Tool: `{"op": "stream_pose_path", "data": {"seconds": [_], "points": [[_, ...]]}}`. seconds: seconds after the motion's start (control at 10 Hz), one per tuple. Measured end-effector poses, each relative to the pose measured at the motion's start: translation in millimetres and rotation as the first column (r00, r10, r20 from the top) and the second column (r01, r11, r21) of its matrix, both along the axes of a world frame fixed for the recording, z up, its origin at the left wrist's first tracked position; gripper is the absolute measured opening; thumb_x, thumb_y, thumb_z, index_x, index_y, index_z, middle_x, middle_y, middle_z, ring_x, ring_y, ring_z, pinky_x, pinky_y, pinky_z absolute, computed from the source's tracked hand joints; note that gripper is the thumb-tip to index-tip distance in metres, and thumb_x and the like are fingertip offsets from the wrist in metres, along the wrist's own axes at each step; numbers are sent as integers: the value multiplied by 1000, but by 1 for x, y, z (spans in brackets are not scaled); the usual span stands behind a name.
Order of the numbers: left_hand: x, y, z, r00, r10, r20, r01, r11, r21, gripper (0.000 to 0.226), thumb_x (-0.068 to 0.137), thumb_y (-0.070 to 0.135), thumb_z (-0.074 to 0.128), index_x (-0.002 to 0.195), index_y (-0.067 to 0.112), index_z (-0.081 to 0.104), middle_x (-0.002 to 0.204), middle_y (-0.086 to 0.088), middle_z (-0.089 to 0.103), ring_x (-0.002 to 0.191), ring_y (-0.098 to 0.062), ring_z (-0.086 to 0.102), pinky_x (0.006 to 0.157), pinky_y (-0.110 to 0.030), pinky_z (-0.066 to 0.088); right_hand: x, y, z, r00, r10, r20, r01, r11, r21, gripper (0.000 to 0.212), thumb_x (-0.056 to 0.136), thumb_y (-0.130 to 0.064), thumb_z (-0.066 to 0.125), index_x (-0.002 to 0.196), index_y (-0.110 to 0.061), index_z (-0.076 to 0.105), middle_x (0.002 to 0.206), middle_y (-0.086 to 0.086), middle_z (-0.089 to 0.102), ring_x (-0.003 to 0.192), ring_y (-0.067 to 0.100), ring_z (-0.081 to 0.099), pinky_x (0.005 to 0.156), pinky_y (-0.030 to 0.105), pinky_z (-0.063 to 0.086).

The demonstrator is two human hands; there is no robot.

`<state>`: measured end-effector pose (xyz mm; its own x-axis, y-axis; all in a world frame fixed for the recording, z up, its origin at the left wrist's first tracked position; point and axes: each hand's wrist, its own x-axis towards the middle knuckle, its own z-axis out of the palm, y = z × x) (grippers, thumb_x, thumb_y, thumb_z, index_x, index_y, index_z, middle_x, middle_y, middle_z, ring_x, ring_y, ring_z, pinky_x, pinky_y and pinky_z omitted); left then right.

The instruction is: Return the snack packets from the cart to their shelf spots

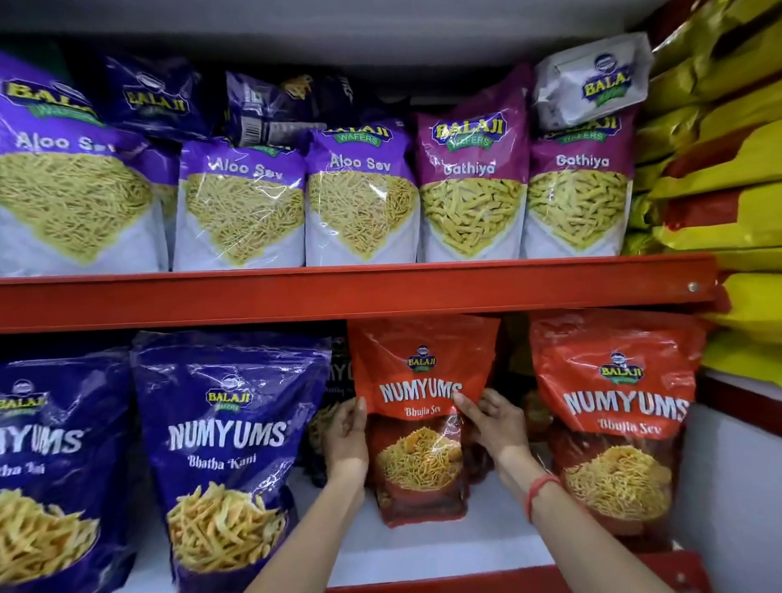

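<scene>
A red Numyums Bhujia Sev packet (422, 380) stands upright on the lower shelf (436, 550), in the gap between a blue Bhatha Kani packet (232, 442) and another red Bhujia Sev packet (618, 416). My left hand (347, 437) grips its left edge. My right hand (493, 422), with a red thread on the wrist, grips its right edge. Dark packets show behind it, mostly hidden. The cart is out of view.
The red shelf beam (335, 292) runs just above the held packet's top. The upper shelf holds purple Aloo Sev packets (242, 204) and Gathiya packets (471, 185). Yellow and red sacks (732, 147) are stacked at the right. A second blue packet (42, 468) stands at far left.
</scene>
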<state>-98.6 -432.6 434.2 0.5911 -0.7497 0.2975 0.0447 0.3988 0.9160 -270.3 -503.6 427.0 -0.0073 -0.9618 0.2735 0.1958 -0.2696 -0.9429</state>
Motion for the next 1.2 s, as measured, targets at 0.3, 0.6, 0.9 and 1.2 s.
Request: {"op": "stream_pose_path", "data": {"seconds": [0.3, 0.6, 0.9, 1.2], "points": [[-8, 29, -27, 950, -246, -192, 287, 930, 230, 76, 89, 59, 5, 140, 11, 35, 146, -18, 41, 133, -33, 40, 110, -43, 29, -10, 31, -29, 989, 100, -104, -68, 959, 275, 74, 87, -69, 28, 135, -18, 53, 136, 13, 60, 121, 38, 59, 101, 51, 45], [-13, 75, -35, 934, -350, -70, 355, 894, 274, 75, 88, 60, 8, 136, 13, 42, 137, -17, 51, 129, -38, 44, 100, -39, 39, -37, 71, -38, 939, 28, -344, 48, 976, 212, 108, 57, -96, 22, 134, -28, 55, 133, 13, 63, 122, 32, 59, 112, 58, 37], [-27, 108, -33, 944, -326, -38, 323, 901, 288, 74, 91, 57, 11, 136, 7, 43, 143, -18, 45, 133, -30, 41, 111, -38, 30, -57, 117, -34, 936, 58, -347, 16, 978, 206, 84, 63, -91, 30, 116, -36, 64, 138, 10, 59, 126, 29, 56, 110, 55, 42], [-31, 147, 10, 917, 25, 399, -67, 993, 92, 44, 93, 50, 32, 115, 22, 59, 120, -1, 65, 113, -18, 58, 99, -35, 43, -73, 166, 41, 761, -154, -630, 56, 983, -173, 61, 90, -58, 41, 130, -16, 57, 111, 15, 73, 95, 29, 69, 88, 46, 56]]}}
